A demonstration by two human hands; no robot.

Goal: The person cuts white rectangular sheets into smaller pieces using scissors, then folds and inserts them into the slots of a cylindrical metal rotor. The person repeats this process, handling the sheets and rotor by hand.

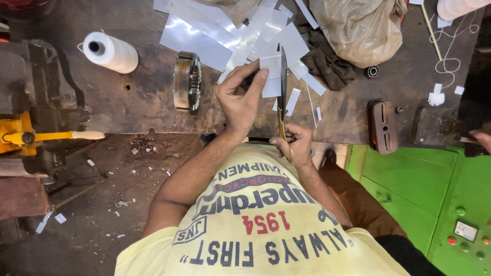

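My left hand [240, 97] pinches a small white sheet piece [271, 79] over the dark workbench [143, 102]. My right hand [294, 143] grips the yellow handles of a pair of scissors [283, 87], whose dark blades run up along the right edge of that white piece. Several cut white strips and sheets [220, 36] lie on the bench just beyond my hands.
A white thread spool [112, 52] lies at the left, and a metal toothed part [188, 82] stands beside my left hand. A yellow-handled vise [30, 135] is at far left. A plastic bag [360, 28], dark cloth [327, 66], green control cabinet [440, 204]; another person's hand [481, 139] far right.
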